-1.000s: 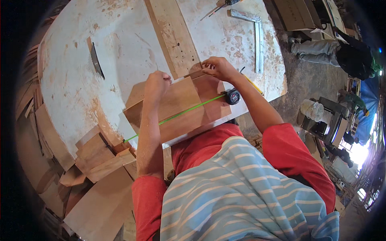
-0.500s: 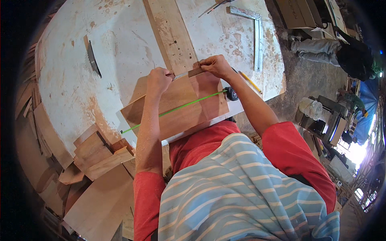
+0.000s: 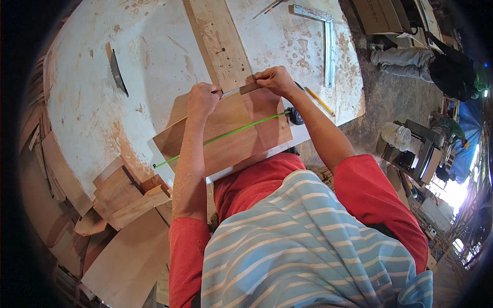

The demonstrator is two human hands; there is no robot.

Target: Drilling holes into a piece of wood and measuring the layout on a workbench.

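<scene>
Nearest the person, a flat brown board (image 3: 226, 131) lies on the white bench (image 3: 102, 102), long side running left to right. A green tape (image 3: 221, 136) stretches along it to its black case (image 3: 295, 116) at the right. At the board's far edge, the left hand (image 3: 203, 99) and right hand (image 3: 277, 81) have closed fingers pinching a thin pencil-like stick (image 3: 241, 90) between them. Farther off lies a metal square (image 3: 326, 46).

Smooth wooden board (image 3: 241, 133), stained matt tabletop (image 3: 102, 102), seemingly metal square (image 3: 328, 46)
</scene>
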